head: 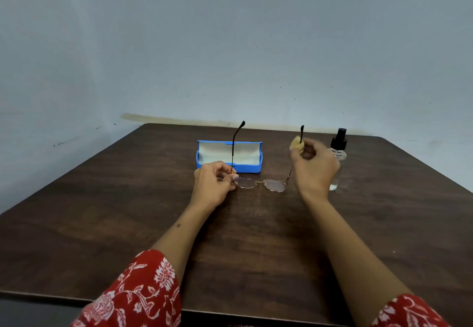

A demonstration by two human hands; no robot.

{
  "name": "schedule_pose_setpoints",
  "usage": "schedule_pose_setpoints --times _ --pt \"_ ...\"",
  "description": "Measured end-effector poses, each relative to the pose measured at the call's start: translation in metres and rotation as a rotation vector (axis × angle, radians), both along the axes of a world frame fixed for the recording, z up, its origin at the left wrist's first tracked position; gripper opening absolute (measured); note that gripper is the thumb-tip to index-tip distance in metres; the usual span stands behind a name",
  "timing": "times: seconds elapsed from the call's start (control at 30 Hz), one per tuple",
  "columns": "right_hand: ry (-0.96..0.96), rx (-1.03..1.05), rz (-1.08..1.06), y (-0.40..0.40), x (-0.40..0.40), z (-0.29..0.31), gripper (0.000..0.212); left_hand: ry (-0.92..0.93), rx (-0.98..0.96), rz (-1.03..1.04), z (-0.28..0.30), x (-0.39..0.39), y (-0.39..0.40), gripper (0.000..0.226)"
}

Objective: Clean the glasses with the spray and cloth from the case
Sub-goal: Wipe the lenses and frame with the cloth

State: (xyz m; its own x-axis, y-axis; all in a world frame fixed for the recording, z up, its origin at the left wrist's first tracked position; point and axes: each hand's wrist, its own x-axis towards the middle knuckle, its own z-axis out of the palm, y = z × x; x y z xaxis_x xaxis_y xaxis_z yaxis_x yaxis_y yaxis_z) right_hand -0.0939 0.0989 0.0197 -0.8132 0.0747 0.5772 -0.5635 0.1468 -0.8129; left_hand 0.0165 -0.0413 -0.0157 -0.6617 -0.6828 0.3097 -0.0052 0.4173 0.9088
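Thin gold-rimmed glasses (259, 184) are held lenses down, just above the dark wooden table (102, 224), with both black-tipped arms pointing up. My left hand (213, 186) pinches the frame at its left hinge. My right hand (314, 165) pinches a small yellowish cloth (297, 143) around the right arm near its tip. An open blue case (229, 157) with a pale lining stands just behind the glasses. The clear spray bottle (337, 159) with a black pump stands upright behind my right hand, partly hidden by it.
A pale blue-grey wall rises right behind the table's far edge. Red patterned sleeves cover both of my arms near the table's front edge (256, 319).
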Motion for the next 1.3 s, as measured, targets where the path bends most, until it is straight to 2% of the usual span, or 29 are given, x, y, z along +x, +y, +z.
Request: schedule_pose_setpoints --times 0.1,0.23,0.37,0.7,0.83,1.0,1.17,1.23,1.3 --pt "-0.127 0.16 0.019 0.004 -0.002 -0.015 0.014 0.0 -0.006 -0.005 0.0 0.0 0.0 0.005" --pt "-0.073 0.095 -0.023 0.003 -0.001 0.007 0.013 -0.003 -0.026 -0.003 -0.002 -0.001 0.0 0.005" --pt "-0.029 -0.022 0.029 0.005 -0.001 0.038 0.013 0.003 -0.021 -0.002 -0.003 -0.001 -0.001 0.005" --pt "-0.244 0.182 0.028 0.013 0.004 0.008 0.012 0.004 -0.012 -0.001 -0.002 -0.001 0.0 0.004" --pt "-0.186 0.094 0.028 0.013 0.006 0.034 0.007 -0.005 -0.008 -0.008 -0.002 0.0 0.0 0.004" --pt "-0.143 -0.019 0.097 0.017 0.011 0.057 0.016 0.018 0.011 -0.001 -0.002 0.0 0.0 0.003" --pt "0.081 -0.257 0.015 0.014 0.036 0.056 0.019 0.017 0.018 0.0 -0.002 0.0 0.0 0.004" --pt "0.143 -0.257 0.061 0.009 0.048 0.052 0.02 0.023 0.021 0.004 -0.002 0.0 0.0 0.007" --pt "0.139 -0.144 0.169 -0.001 0.056 0.044 0.016 0.025 0.024 0.004 -0.001 -0.001 -0.001 0.011"
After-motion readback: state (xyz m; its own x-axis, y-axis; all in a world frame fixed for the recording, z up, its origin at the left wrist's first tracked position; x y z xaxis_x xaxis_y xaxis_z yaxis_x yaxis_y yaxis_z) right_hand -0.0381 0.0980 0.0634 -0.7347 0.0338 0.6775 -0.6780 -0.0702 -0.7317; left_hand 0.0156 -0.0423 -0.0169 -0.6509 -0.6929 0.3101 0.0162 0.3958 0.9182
